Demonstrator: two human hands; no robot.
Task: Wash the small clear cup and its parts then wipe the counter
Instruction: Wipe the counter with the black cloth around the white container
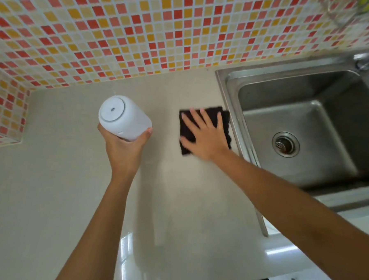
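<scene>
Black cloth (204, 129) lies flat on the beige tabletop (182, 193) just beside the steel sink (302, 120), pressed under the right hand (205, 138) with straight, spread fingers. Left hand (124, 149) grips a white container (123, 118), lifted and tilted.

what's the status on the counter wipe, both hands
Left hand grips white container, lifted off counter. Right hand flat on dark cloth beside sink. Nothing blocking.

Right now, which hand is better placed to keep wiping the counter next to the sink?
Right. The right hand lies flat with spread fingers on the dark cloth on the counter, beside the sink. The left hand is busy holding the white container up.
</scene>
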